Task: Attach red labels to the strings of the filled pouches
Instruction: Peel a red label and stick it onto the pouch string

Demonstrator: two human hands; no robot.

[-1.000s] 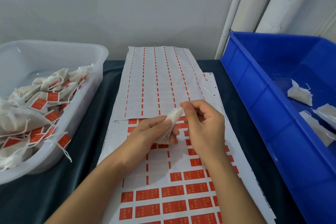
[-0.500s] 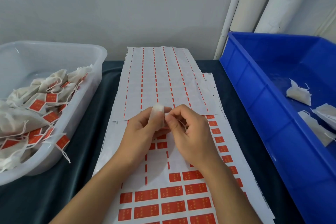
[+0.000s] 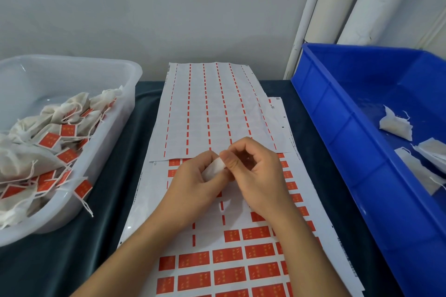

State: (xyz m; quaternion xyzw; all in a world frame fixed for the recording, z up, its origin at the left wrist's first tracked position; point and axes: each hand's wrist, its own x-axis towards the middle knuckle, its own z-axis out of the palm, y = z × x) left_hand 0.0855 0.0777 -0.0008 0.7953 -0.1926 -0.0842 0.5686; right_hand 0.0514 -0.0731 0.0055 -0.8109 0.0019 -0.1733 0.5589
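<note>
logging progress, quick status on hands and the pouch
Left hand grips pouch. Right hand pinches at its top. No red label on it yet. Nothing in the way.

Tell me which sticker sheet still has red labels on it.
The lower sheet, nearest the person: rows of full red labels remain. The upper sheet overlapping its far end shows only thin red strips.

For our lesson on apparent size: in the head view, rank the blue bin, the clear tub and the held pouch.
1. blue bin
2. clear tub, though both are cropped
3. pouch
</note>
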